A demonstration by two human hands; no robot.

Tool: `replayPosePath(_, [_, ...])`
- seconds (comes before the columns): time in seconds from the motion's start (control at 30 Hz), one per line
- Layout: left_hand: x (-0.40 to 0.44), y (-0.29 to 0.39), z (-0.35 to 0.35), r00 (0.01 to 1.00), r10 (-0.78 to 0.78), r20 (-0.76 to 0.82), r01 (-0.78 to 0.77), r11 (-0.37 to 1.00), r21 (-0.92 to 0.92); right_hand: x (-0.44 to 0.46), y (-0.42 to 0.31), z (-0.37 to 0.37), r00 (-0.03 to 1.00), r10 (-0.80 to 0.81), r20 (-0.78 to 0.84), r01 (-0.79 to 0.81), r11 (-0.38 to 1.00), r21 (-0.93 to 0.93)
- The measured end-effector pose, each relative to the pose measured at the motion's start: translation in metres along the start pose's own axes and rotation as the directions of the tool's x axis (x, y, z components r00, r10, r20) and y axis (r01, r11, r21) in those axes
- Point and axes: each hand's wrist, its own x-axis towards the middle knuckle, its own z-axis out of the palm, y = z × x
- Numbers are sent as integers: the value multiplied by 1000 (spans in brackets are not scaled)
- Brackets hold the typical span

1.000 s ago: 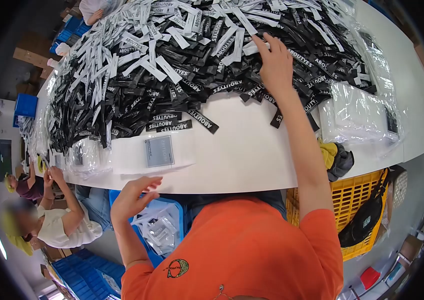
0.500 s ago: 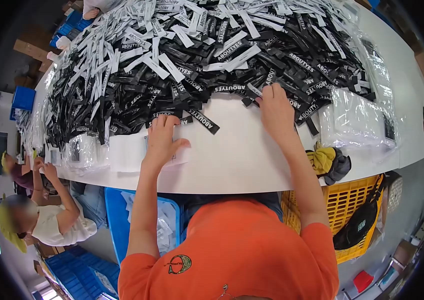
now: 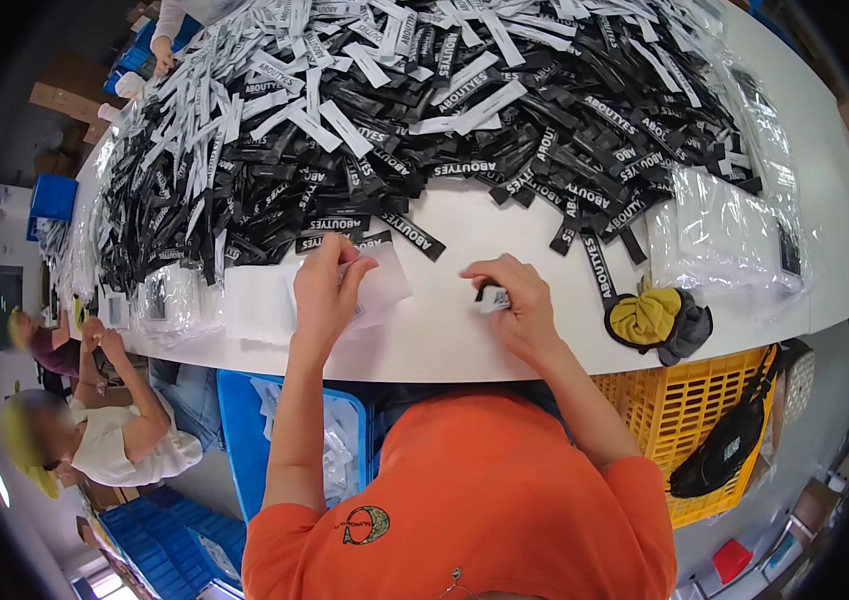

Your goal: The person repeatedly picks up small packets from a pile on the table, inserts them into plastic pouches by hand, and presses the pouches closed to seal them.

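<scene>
The left hand (image 3: 323, 290) is over the worktop (image 3: 445, 350), toward its near edge and left of the right hand (image 3: 527, 312). Its thumb and index finger are closed on a thin translucent bag (image 3: 385, 285), which spreads out from the fingertips to the right, partly over a flat white stack (image 3: 259, 305). The palm hides part of the bag.

The right hand is well apart from the left, its fingers curled in and clamped on a small black and white packet (image 3: 494, 298). The packet shows between the fingertips and the thumb, on the side facing the bag, and does not touch it. How far it runs into the palm cannot be seen.

Beyond both hands, a broad pile (image 3: 395, 140) of black and white packets marked ABOUTYES covers the far part of the worktop. One loose strip (image 3: 598, 270) lies right of the right hand, its near end by a yellow and grey cloth (image 3: 648, 318) at the near edge. Clear-wrapped packs (image 3: 725, 225) lie at the right, beside the pile. Below the near edge are a blue bin (image 3: 243, 430) on the left and a yellow crate (image 3: 680, 400) on the right. A co-worker (image 3: 135, 440) sits at the left.
</scene>
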Motion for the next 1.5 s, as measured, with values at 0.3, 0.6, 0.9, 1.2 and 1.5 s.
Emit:
replayPosePath(0.3, [-36,52,7,985,173,-12,-172,974,-148,3,-23,10,969,183,166,-221,942,253])
replayPosePath(0.6, [-28,49,21,921,346,176,-267,894,-361,7,-48,-1,902,308,303,-430,705,564])
replayPosePath(0.9, [-28,35,70,950,18,312,283,372,-884,-1,-26,16,896,276,348,-411,218,885])
replayPosePath(1.2, [-30,78,32,764,-18,644,643,89,-761,8,-30,13,993,-84,-84,94,988,120])
replayPosePath(1.5, [-31,80,1,930,178,321,-172,984,-49,11,-35,-38,974,-172,150,212,925,-314])
